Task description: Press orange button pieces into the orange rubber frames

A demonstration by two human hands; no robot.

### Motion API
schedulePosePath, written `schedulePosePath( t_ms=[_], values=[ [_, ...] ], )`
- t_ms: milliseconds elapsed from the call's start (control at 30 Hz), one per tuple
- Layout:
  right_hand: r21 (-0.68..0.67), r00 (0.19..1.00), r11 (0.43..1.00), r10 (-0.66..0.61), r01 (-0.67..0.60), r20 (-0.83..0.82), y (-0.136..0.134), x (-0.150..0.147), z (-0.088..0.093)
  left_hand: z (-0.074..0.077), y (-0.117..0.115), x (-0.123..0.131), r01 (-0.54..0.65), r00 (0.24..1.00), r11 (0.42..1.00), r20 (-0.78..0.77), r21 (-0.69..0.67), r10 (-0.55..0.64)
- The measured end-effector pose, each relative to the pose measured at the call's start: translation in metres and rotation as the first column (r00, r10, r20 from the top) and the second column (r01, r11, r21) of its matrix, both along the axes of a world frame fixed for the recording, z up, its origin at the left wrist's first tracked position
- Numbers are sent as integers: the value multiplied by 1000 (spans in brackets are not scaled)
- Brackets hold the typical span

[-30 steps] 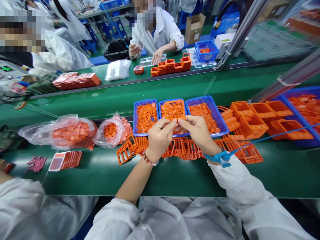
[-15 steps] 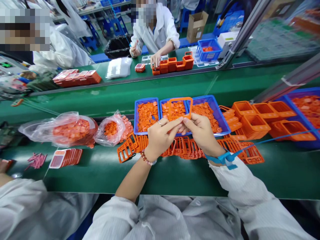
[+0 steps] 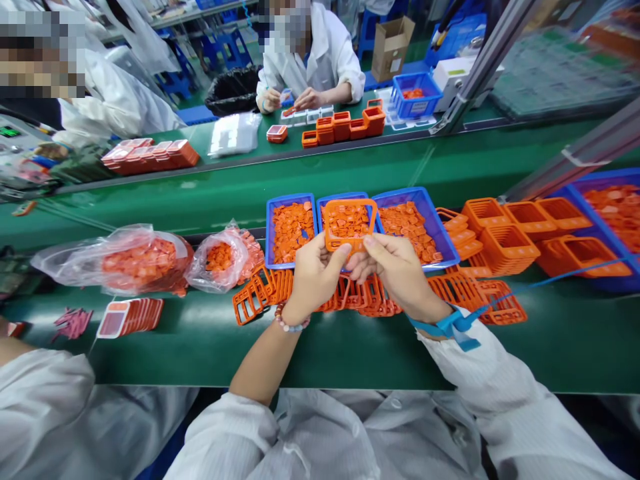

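An orange plastic frame (image 3: 374, 217) is held up between my two hands, above the blue bins. At its lower left, my left hand (image 3: 316, 270) is closed on the frame, thumb along the bottom edge. My right hand (image 3: 395, 265) pinches the lower right corner, its other fingers curled below; whether a small part is also in them I cannot tell. Behind the frame stand blue bins (image 3: 456, 259) filled with small orange pieces (image 3: 407, 227). Under my hands lies a row of flat orange frames (image 3: 253, 297), partly hidden by them.
Stacked orange housings (image 3: 510, 250) stand on the right, by another blue bin (image 3: 583, 200). To the left are plastic bags (image 3: 145, 257) of orange parts, a stack of framed panels (image 3: 131, 318) and pink strips (image 3: 73, 323). A slanted metal post (image 3: 560, 163) rises at right. Across the belt a co-worker (image 3: 320, 53) handles parts.
The frame has turned to face me more squarely and shifted slightly left. My left hand has moved from the bottom middle to its lower left. The co-worker opposite has drawn both hands together.
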State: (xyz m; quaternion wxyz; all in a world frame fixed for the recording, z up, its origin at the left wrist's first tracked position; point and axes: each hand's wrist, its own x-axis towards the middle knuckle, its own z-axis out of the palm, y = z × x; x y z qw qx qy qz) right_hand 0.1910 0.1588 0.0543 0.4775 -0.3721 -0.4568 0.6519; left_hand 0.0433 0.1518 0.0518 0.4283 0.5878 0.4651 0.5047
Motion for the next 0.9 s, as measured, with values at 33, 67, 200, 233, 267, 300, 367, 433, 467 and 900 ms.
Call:
schedulePosePath(
  t_ms=[33, 67, 200, 233, 267, 300, 367, 433, 467, 900],
  values=[
    [-8, 1000, 1000, 6, -6, 16, 0, 1, 1, -1, 1, -2, -12, 999, 1000, -30, -3, 12],
    [-10, 999, 1000, 9, -8, 41, 0, 2, 2, -1, 1, -3, -29, 997, 1000, -66, -8, 28],
    [88, 963, 996, -31, 8, 266, 1, 8, 3, -1, -1, -6, 3, 991, 997, -131, -75, -12],
    [146, 939, 989, -84, 37, 332, 1, 10, 3, 1, -3, -6, 38, 992, 994, -117, -99, -49],
    [200, 915, 978, -139, 66, 378, 0, 10, 4, 3, -5, -5, 70, 991, 991, -103, -119, -82],
    [235, 901, 968, -175, 85, 397, 0, 11, 4, 6, -7, -5, 90, 990, 988, -101, -129, -103],
    [228, 914, 971, -157, 74, 374, -1, 10, 5, 11, -11, -9, 102, 980, 987, -156, -121, -120],
    [173, 947, 984, -84, 30, 312, -2, 10, 7, 14, -12, -19, 115, 960, 988, -243, -103, -137],
    [156, 956, 987, -77, 33, 282, -2, 10, 8, 14, -10, -27, 99, 949, 991, -291, -91, -121],
    [218, 966, 970, -151, 104, 211, -2, 11, 18, -46, 65, -88, -145, 338, 974, -933, -177, -119]
  ],
)
